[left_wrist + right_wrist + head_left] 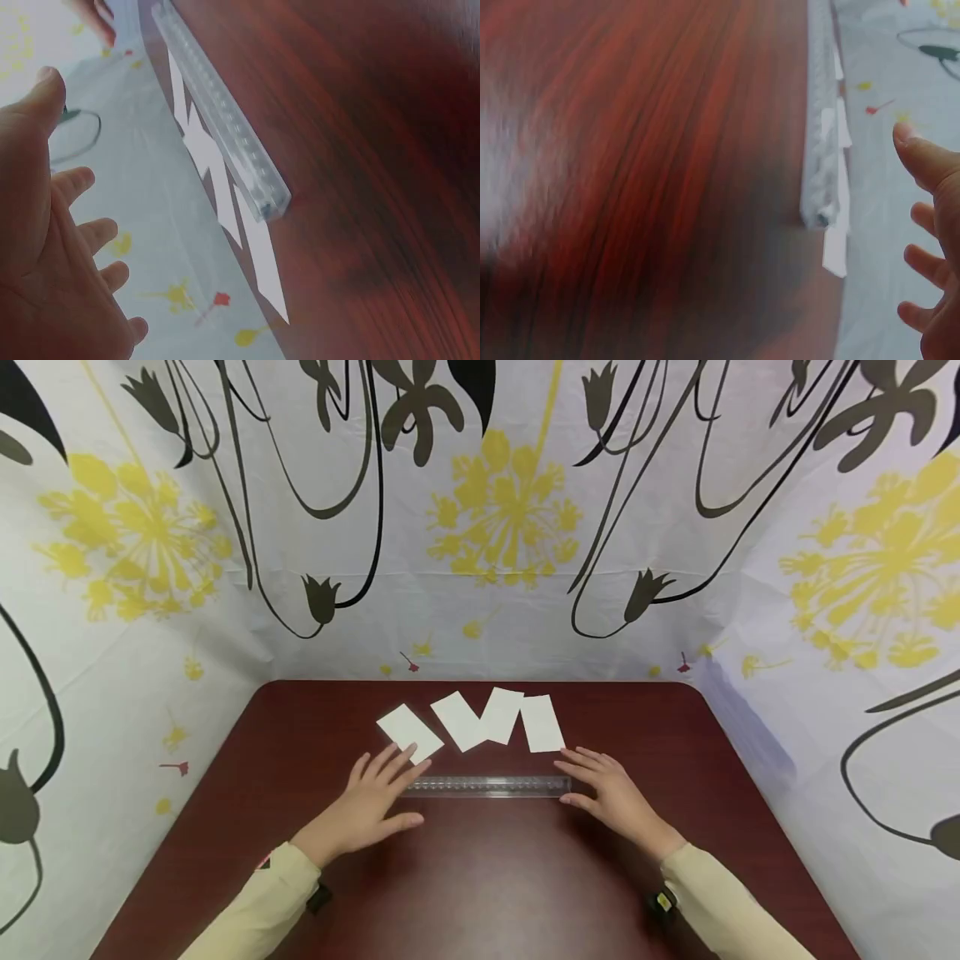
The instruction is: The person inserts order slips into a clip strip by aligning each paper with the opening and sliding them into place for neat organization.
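Cream-coloured fabric sleeves (255, 906) reach in from the near left and near right, each with a small black wristband (318, 898) at the cuff. Both hands are over a dark reddish-brown wood-grain table (480, 877). Between them, a long narrow transparent plastic bar (487, 787) lies flat, running left to right across the table's far half. The left hand (367, 806) has a released grip, fingers spread, overlapping the bar's left end and the leftmost card in the head view. The right hand (615, 789) likewise grasps nothing; its thumb and fingers are apart from the bar's right end in the right wrist view. On the bar's far side lie four white rectangular cards (542, 722), tilted at different angles: the leftmost stands apart, the other three meet at their edges. Farther off hangs white cloth (517, 635) printed with yellow and grey-black plants.
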Available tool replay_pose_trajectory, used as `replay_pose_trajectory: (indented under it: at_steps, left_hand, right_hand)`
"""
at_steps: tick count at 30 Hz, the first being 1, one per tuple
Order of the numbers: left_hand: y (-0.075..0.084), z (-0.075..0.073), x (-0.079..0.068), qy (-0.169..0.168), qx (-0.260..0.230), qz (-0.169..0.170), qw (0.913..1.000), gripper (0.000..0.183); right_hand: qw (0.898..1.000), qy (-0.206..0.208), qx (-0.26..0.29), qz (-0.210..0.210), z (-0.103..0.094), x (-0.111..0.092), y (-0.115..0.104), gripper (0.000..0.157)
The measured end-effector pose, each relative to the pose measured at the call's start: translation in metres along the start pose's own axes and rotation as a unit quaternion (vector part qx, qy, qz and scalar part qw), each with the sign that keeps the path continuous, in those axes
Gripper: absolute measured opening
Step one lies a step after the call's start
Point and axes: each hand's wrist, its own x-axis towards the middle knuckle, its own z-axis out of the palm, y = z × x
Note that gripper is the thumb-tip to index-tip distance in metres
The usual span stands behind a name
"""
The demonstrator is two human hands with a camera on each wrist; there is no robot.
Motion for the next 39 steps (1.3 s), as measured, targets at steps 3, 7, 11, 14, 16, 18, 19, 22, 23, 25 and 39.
replay_pose_trajectory:
  at_steps: [3, 7, 11, 14, 16, 18, 19, 22, 23, 25, 39]
  left_hand:
    - [-0.011, -0.001, 0.004, 0.010, -0.005, -0.010, 0.9999, 0.074]
    - [-0.023, -0.003, 0.010, 0.007, -0.021, -0.026, 0.9994, 0.071]
    - [-0.032, -0.003, 0.015, 0.014, -0.033, -0.036, 0.9987, 0.068]
    - [-0.038, -0.003, 0.019, 0.019, -0.037, -0.037, 0.9985, 0.067]
    - [-0.043, -0.001, 0.022, 0.015, -0.038, -0.041, 0.9983, 0.067]
    - [-0.047, 0.000, 0.026, 0.012, -0.039, -0.047, 0.9980, 0.068]
    - [-0.049, 0.001, 0.027, 0.011, -0.041, -0.052, 0.9977, 0.068]
    - [-0.057, 0.004, 0.032, 0.008, -0.048, -0.066, 0.9967, 0.069]
    - [-0.059, 0.005, 0.033, 0.006, -0.049, -0.071, 0.9963, 0.069]
    - [-0.064, 0.008, 0.035, 0.004, -0.048, -0.078, 0.9958, 0.069]
    - [-0.086, 0.017, 0.058, 0.016, -0.059, -0.099, 0.9933, 0.069]
  right_hand:
    - [1.000, -0.002, 0.015, 0.009, 0.006, 0.001, 0.009, 0.055]
    - [0.999, -0.010, 0.026, 0.020, 0.013, 0.001, 0.018, 0.049]
    - [0.999, -0.016, 0.026, 0.018, 0.020, 0.002, 0.026, 0.046]
    - [0.999, -0.022, 0.025, 0.020, 0.023, 0.002, 0.029, 0.045]
    - [0.999, -0.024, 0.026, 0.024, 0.024, 0.002, 0.029, 0.045]
    - [0.999, -0.025, 0.028, 0.027, 0.025, 0.002, 0.030, 0.045]
    - [0.999, -0.025, 0.029, 0.028, 0.025, 0.002, 0.030, 0.045]
    - [0.999, -0.026, 0.025, 0.029, 0.028, 0.002, 0.032, 0.043]
    - [0.999, -0.026, 0.022, 0.029, 0.030, 0.002, 0.032, 0.042]
    - [0.999, -0.025, 0.020, 0.028, 0.032, 0.002, 0.033, 0.040]
    - [0.999, -0.013, 0.022, 0.033, 0.037, 0.007, 0.036, 0.030]
